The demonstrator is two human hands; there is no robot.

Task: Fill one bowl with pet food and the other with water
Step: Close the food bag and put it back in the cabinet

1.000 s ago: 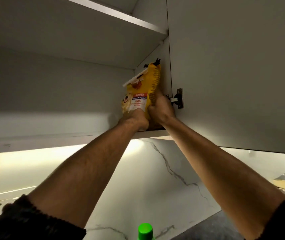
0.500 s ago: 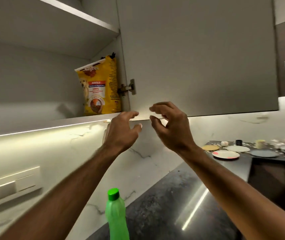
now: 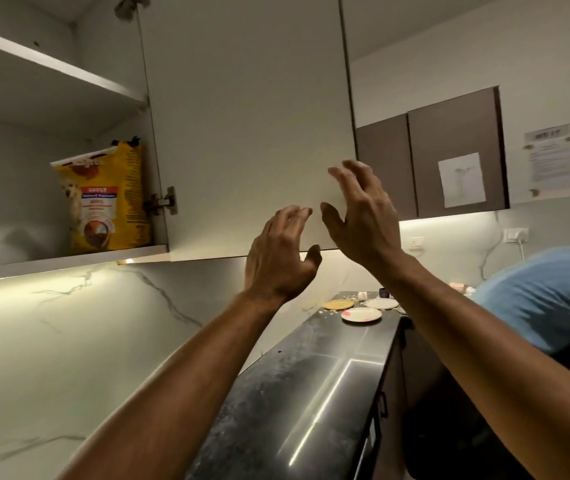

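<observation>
One food bag (image 3: 103, 199), perhaps three plates (image 3: 360, 314).

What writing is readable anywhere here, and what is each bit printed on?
"ADULT": red band on the yellow pet food bag in the open cabinet.
Brand name across the bag's top: blurred, unreadable.
Small lines under "ADULT": too small to read.
Notice taped to the far wall: heading and text too blurred.
Sheet on the brown cabinet door: no legible writing.

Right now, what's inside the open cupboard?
A yellow pet food bag stands on the bottom shelf, against the right side. The shelf above looks bare, but its top surface is hidden from below.
</observation>
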